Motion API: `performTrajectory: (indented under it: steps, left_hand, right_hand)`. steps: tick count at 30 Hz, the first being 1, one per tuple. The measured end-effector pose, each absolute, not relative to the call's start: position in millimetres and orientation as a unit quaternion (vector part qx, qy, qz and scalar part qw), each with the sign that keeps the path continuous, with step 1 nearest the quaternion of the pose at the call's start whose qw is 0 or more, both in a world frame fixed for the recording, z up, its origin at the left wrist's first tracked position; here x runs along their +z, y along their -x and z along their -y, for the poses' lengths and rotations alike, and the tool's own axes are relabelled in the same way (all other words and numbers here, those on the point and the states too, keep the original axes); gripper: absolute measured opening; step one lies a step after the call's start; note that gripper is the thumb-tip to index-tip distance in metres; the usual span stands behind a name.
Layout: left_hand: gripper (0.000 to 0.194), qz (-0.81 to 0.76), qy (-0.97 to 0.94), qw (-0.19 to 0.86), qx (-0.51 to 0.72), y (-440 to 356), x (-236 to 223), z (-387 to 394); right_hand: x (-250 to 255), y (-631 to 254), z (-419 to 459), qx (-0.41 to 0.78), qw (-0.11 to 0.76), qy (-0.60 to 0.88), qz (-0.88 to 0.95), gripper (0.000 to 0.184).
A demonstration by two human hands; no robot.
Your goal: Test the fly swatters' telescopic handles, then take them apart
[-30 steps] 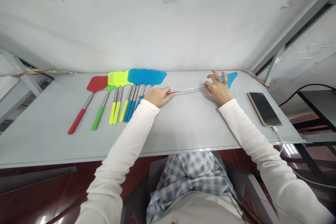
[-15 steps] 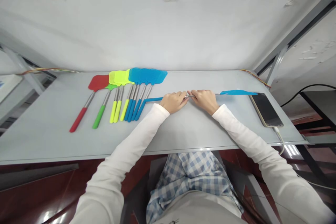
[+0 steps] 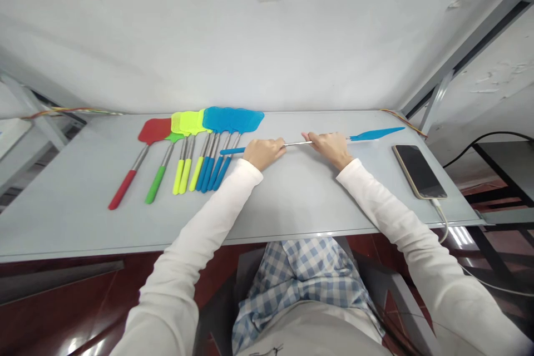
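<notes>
Across the middle of the tabletop [image 3: 300,203], you are holding a blue fly swatter [image 3: 375,134] sideways in both hands. Its slim steel shaft [image 3: 298,144] is spanning the gap between them, and you cannot tell from this view whether it is touching the surface. Your left hand [image 3: 262,154] is closed around the shaft with the fingers curled over it, just beside the blue grip [image 3: 231,151], which is poking out toward the row of other swatters. Your right hand [image 3: 329,147] is pinching the shaft further along, its fingertips [image 3: 305,136] pointing toward the left hand. Past that hand, the swatter's narrow mesh head [image 3: 369,135] is lying nearly edge-on to you and pointing right.

Left of your hands, a tight row of swatters is lying on the tabletop with their heads overlapping along the far edge: a red one [image 3: 155,130], a green one [image 3: 156,184], yellow-green ones [image 3: 187,122] and blue ones [image 3: 232,119]. The nearest blue heads are close to your left hand, but not touching it.

To the right, a smartphone [image 3: 419,171] is lying face up near the edge, with a white cable [image 3: 442,222] trailing off the tabletop. White sleeves [image 3: 400,217] are covering both your forearms, and blue-and-white checked fabric [image 3: 298,283] is showing below the edge.
</notes>
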State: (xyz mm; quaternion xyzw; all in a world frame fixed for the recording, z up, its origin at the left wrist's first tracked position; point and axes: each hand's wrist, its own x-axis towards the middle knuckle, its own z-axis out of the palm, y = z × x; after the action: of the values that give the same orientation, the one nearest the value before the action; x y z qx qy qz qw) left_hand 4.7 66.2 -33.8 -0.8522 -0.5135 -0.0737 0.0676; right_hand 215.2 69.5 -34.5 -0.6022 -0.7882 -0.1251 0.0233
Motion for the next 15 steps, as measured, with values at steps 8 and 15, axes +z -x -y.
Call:
performTrajectory:
  steps: [8, 15]
  left_hand:
    - [0.037, 0.554, 0.824, 0.099, -0.063, 42.3, -24.3, -84.5]
    - [0.037, 0.574, 0.807, 0.134, -0.032, 71.7, -18.2, -89.7]
  right_hand:
    - [-35.7, -251.5, -87.3, -0.167, 0.078, 0.635, 0.750, 0.059]
    - [-32.9, -272.2, -94.8, -0.182, 0.091, 0.658, 0.725, 0.059]
